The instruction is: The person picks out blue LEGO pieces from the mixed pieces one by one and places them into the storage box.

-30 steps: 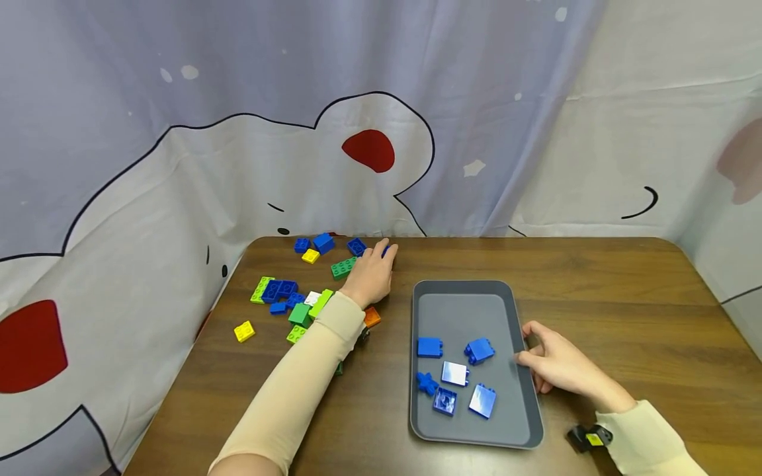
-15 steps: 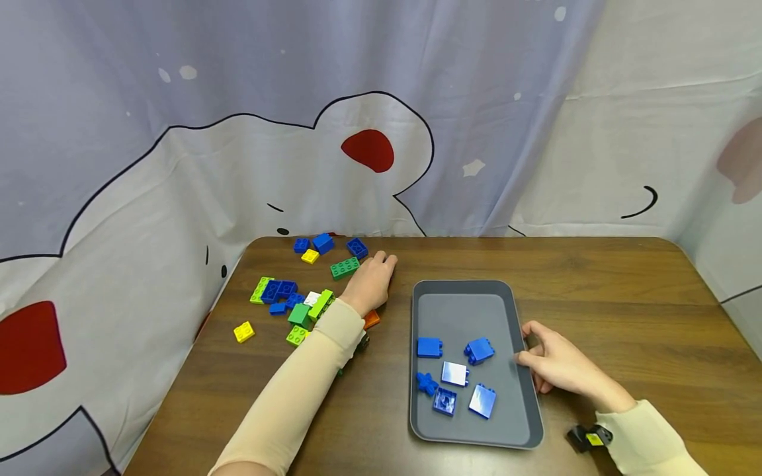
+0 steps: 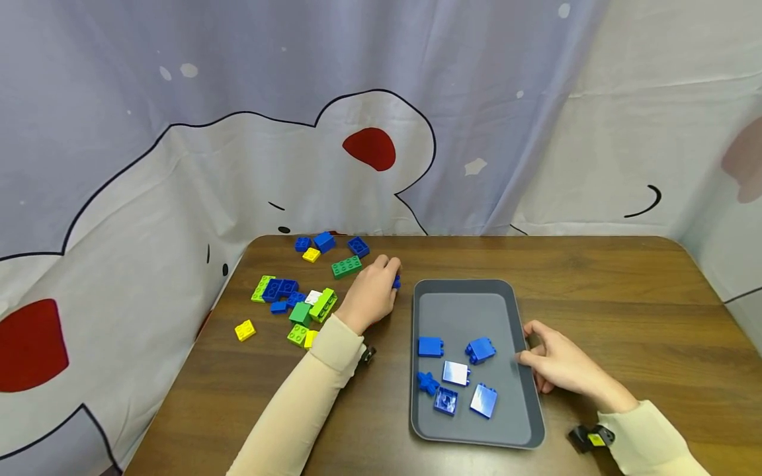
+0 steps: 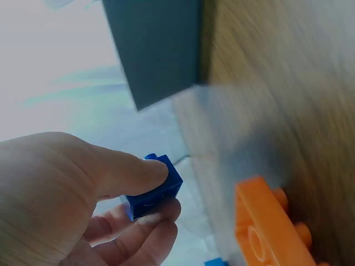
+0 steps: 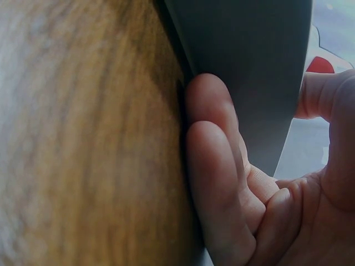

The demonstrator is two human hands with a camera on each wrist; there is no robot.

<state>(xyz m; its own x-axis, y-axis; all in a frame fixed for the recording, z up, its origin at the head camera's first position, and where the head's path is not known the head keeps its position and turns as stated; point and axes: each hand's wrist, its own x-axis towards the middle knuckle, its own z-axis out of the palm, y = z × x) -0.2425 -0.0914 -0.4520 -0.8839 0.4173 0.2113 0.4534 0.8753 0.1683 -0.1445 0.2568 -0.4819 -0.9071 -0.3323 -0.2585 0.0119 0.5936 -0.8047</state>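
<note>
At ten o'clock from the grey tray [image 3: 460,311], the left hand [image 3: 370,294] pinches a small blue brick [image 4: 157,199] between thumb and fingers; at the tray's three o'clock side, the right hand [image 3: 556,363] grips the wall; toward six o'clock inside it lie six pieces [image 3: 430,347]; at the left hand's nine o'clock, coloured bricks [image 3: 300,314] lie scattered on the wooden table [image 3: 619,284].
</note>
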